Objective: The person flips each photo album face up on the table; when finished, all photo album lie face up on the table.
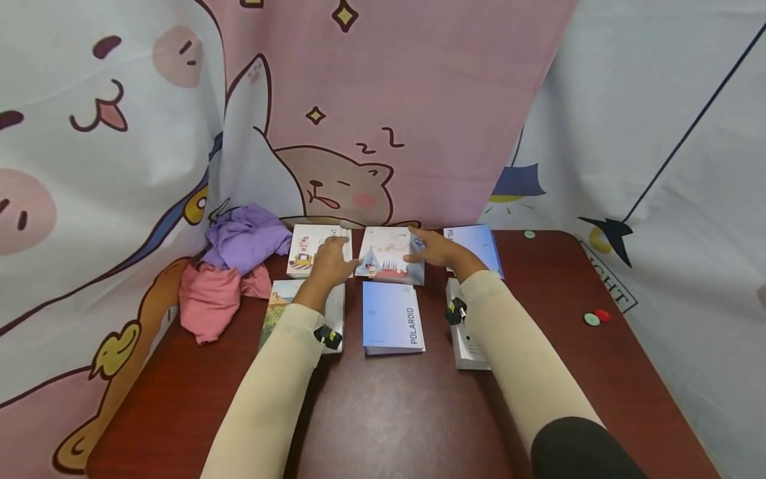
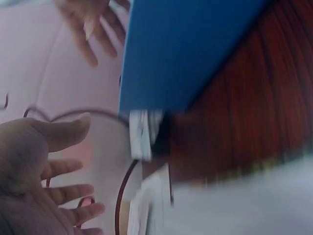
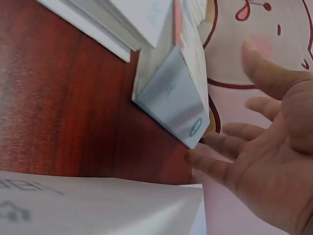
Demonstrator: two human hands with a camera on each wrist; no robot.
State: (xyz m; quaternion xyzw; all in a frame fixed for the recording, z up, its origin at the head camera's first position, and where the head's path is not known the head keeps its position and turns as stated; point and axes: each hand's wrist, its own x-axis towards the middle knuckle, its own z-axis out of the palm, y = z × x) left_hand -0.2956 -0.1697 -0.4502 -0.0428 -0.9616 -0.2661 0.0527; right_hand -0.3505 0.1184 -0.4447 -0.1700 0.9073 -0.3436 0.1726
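Note:
Several books lie in two rows on a dark red table [image 1: 389, 412]. The middle book of the back row has a tent picture on its cover [image 1: 389, 261]. My left hand [image 1: 332, 261] hovers at its left edge with fingers straight, partly over a white illustrated book [image 1: 306, 249]. My right hand [image 1: 433, 251] is at its right edge, fingers spread. In the right wrist view my open right hand [image 3: 264, 161] reaches toward the corner of that book [image 3: 171, 93]. The left wrist view is blurred and shows my open left hand [image 2: 34, 166] beside a blue book cover [image 2: 181, 49].
A light blue book marked POLAROID [image 1: 391, 318] lies in front. A landscape book [image 1: 278, 306] sits under my left forearm, a white book [image 1: 467, 339] under my right. A blue book [image 1: 479, 246] is back right. Purple [image 1: 245, 236] and pink cloths [image 1: 209, 299] are heaped left. Small discs [image 1: 592, 319] lie right.

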